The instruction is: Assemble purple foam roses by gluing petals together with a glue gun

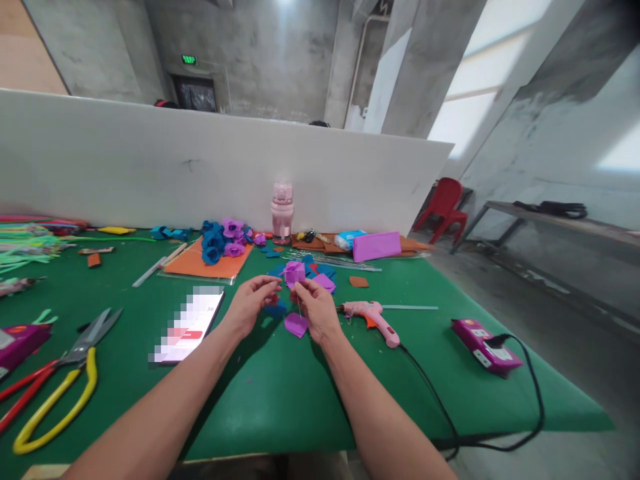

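Note:
Over the middle of the green table, my right hand [319,308] pinches the thin stem of a purple paper flower [295,272], which stands upright above the fingertips. Just left of the flower is my left hand [254,303], its fingers loosely bent and a little apart, with nothing visible in them. A loose purple petal [297,325] lies on the table below the hands. Behind the right hand are another purple paper piece [324,283] and several blue pieces, partly hidden. A pink glue gun [373,315] rests to the right of my right hand.
Large scissors [83,357] and a phone [187,327] lie on the left. Finished blue flowers [213,243] sit on an orange sheet [200,265]. A pink bottle [283,213] stands before the white partition [240,167]. A purple power box [485,345] with a black cord lies right.

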Motion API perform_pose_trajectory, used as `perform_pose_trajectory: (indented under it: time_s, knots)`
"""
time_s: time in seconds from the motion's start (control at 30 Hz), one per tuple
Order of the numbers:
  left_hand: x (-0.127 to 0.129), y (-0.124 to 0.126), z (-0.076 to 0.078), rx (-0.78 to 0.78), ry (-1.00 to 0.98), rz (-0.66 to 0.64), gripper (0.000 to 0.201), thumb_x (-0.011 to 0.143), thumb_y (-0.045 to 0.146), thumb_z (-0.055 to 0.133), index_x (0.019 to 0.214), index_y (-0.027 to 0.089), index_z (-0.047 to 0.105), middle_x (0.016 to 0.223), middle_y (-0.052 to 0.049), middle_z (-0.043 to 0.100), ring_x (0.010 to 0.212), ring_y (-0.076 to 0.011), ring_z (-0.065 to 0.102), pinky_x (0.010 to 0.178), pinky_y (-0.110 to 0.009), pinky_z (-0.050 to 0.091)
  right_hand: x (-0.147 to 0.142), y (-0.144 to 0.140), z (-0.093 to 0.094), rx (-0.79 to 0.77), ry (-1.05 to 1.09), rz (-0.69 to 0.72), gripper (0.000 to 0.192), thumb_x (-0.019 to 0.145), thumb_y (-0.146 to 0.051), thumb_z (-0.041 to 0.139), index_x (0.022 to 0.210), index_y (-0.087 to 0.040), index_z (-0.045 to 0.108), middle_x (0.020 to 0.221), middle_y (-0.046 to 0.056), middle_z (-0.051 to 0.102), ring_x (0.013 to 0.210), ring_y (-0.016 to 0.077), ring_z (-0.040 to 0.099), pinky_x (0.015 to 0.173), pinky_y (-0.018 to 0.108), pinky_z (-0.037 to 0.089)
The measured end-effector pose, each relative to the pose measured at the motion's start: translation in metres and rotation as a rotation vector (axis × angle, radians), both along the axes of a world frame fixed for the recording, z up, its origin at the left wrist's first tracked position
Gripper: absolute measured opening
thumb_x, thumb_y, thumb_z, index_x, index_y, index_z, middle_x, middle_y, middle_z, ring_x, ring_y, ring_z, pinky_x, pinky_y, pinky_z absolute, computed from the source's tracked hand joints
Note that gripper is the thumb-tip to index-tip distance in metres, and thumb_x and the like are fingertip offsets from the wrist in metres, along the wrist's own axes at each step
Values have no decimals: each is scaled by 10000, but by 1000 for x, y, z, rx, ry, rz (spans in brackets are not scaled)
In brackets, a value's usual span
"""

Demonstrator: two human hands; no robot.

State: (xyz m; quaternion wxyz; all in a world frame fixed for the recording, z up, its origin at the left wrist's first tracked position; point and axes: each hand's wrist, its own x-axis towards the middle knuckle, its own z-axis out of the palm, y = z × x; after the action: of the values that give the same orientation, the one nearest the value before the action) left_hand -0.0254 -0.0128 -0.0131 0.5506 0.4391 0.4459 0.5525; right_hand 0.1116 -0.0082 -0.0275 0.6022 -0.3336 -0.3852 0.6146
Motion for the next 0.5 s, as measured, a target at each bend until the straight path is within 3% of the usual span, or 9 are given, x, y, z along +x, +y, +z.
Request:
perform_pose_trajectory:
  time_s: [0.17, 0.5]
  knots:
    - [2, 0, 1, -4, -165, -31, 280, 563, 287, 766, 756, 130, 638, 696, -12, 629, 604, -99, 559, 583, -223, 419, -2, -3, 0, -77, 105, 129, 292, 546, -325, 784, 712, -155, 614, 591, -33, 611, 567, 74, 545, 549, 192, 433]
    - [4, 0, -4, -9, -205, -41, 234, 546, 228, 772, 681, 137, 603, 639, 12, 603, 571, -86, 540, 573, -219, 403, -2, -4, 1, -89, 102, 138, 291, 550, -308, 785, 718, -145, 613, 581, -36, 615, 556, 63, 550, 559, 184, 438]
